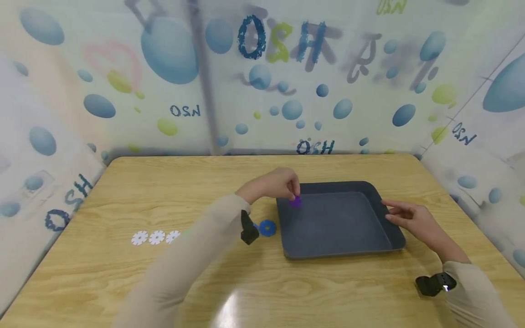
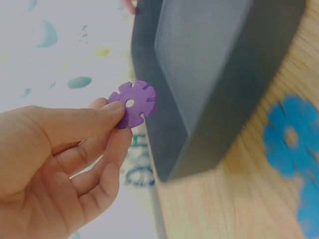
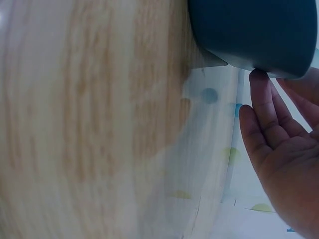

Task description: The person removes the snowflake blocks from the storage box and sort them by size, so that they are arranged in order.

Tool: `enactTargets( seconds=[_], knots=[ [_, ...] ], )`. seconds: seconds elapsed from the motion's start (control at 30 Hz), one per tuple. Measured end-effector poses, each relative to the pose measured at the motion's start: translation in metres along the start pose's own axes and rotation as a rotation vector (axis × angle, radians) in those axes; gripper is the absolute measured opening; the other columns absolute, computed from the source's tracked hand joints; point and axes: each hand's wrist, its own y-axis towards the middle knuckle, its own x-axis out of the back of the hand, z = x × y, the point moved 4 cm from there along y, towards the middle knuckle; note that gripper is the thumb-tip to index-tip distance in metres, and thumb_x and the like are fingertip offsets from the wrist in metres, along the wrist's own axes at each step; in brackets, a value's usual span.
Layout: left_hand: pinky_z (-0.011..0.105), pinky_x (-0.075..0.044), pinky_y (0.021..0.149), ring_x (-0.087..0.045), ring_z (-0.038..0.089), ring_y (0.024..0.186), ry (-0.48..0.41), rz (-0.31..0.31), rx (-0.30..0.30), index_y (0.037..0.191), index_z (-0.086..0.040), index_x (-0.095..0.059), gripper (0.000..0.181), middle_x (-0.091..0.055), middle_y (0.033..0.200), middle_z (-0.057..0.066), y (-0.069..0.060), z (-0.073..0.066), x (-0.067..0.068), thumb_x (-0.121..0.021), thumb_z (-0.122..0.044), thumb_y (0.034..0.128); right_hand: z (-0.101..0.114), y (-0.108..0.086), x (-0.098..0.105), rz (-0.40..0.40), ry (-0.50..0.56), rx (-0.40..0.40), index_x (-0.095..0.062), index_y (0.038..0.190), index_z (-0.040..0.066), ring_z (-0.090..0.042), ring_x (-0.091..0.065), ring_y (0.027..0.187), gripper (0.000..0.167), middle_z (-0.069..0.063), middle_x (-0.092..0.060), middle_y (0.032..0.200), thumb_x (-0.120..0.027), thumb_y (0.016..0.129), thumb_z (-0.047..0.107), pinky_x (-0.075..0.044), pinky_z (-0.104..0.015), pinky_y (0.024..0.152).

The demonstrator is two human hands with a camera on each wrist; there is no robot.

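Between thumb and fingers, my left hand pinches a purple notched plastic disc with a hole in its middle. It holds the disc at the left end of a dark grey rectangular tray, near the far left corner. My right hand touches the tray's right rim, its fingers fairly straight; in the right wrist view the fingertips meet the tray's wall. A blue notched disc lies on the table just left of the tray, with another blue one partly hidden by my left wrist.
Several white notched discs lie in a row on the wooden table at left. A bit of green shows beside them, mostly covered by my left sleeve. Behind the table hangs a patterned curtain.
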Motion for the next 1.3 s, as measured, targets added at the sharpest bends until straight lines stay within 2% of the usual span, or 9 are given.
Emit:
enactTargets(
  seconds=[0.17,0.3,0.47,0.6,0.7,0.93,1.1,1.2,1.3],
  knots=[
    [0.024,-0.048,0.068,-0.059,0.015,0.078,-0.030,-0.068,-0.008,0.084,-0.003,-0.064,0.007,-0.063,0.083,0.005,-0.042,0.016,0.016,-0.065,0.003,0.0800,-0.004,-0.002,0.002,-0.012,-0.008,0.012,-0.047,0.127,-0.007,-0.001,-0.057,0.077,0.047,-0.015,-0.059,0.097,-0.060,0.090,0.018,-0.048,-0.024,0.063],
    [0.026,-0.049,0.068,-0.059,0.015,0.078,-0.051,-0.100,0.048,0.083,-0.004,-0.063,0.007,-0.062,0.081,0.004,-0.080,0.037,0.024,-0.066,0.002,0.0801,-0.008,-0.002,0.002,-0.010,-0.015,-0.003,-0.047,0.128,-0.007,-0.001,-0.057,0.077,0.048,-0.016,-0.059,0.099,-0.060,0.090,0.019,-0.048,-0.024,0.062],
    [0.029,-0.050,0.069,-0.059,0.016,0.076,-0.091,-0.116,0.115,0.083,-0.004,-0.063,0.006,-0.063,0.079,0.002,-0.135,0.072,0.033,-0.066,0.000,0.0800,-0.009,-0.002,0.001,-0.012,-0.017,-0.010,-0.047,0.128,-0.007,-0.001,-0.057,0.077,0.048,-0.017,-0.059,0.100,-0.060,0.090,0.020,-0.048,-0.024,0.062],
    [0.030,-0.049,0.068,-0.059,0.016,0.074,-0.102,-0.120,0.189,0.085,-0.004,-0.063,0.005,-0.062,0.078,0.001,-0.182,0.101,0.042,-0.065,-0.001,0.0807,-0.008,-0.003,0.000,-0.012,-0.004,-0.009,-0.047,0.128,-0.007,-0.001,-0.057,0.077,0.048,-0.017,-0.059,0.101,-0.059,0.090,0.020,-0.048,-0.024,0.063],
    [0.030,-0.049,0.067,-0.059,0.015,0.074,-0.098,-0.131,0.268,0.087,-0.003,-0.064,0.005,-0.063,0.079,0.001,-0.215,0.122,0.049,-0.065,-0.003,0.0816,-0.008,-0.003,0.000,-0.010,0.002,-0.003,-0.046,0.128,-0.007,0.000,-0.057,0.078,0.048,-0.017,-0.059,0.102,-0.059,0.090,0.019,-0.048,-0.024,0.063],
    [0.028,-0.048,0.060,-0.057,0.014,0.072,-0.011,-0.213,0.412,0.088,0.003,-0.064,0.009,-0.063,0.081,0.002,-0.282,0.175,0.056,-0.066,-0.004,0.0813,-0.006,-0.002,0.003,-0.020,-0.013,0.005,-0.046,0.128,-0.007,0.001,-0.057,0.077,0.048,-0.018,-0.058,0.102,-0.059,0.090,0.019,-0.048,-0.023,0.063],
    [0.029,-0.047,0.060,-0.056,0.010,0.071,-0.027,-0.233,0.551,0.093,0.005,-0.064,0.021,-0.064,0.083,0.003,-0.313,0.203,0.053,-0.068,-0.013,0.0821,-0.006,-0.002,0.004,-0.016,-0.011,-0.013,-0.046,0.129,-0.007,0.000,-0.057,0.077,0.048,-0.017,-0.059,0.101,-0.059,0.091,0.020,-0.048,-0.024,0.062],
    [0.027,-0.046,0.058,-0.054,0.011,0.071,-0.042,-0.255,0.588,0.094,0.006,-0.064,0.027,-0.064,0.084,0.005,-0.321,0.210,0.049,-0.069,-0.017,0.0812,-0.006,-0.001,0.004,-0.016,-0.006,-0.017,-0.046,0.129,-0.007,0.000,-0.057,0.077,0.048,-0.017,-0.059,0.101,-0.059,0.091,0.020,-0.048,-0.024,0.062],
    [0.025,-0.044,0.058,-0.053,0.012,0.072,0.002,-0.279,0.602,0.092,0.005,-0.066,0.028,-0.065,0.083,0.006,-0.324,0.213,0.047,-0.071,-0.019,0.0795,-0.007,-0.002,0.004,-0.016,-0.003,-0.017,-0.046,0.129,-0.007,0.000,-0.057,0.077,0.048,-0.018,-0.058,0.102,-0.058,0.091,0.019,-0.048,-0.024,0.062]
  ],
)
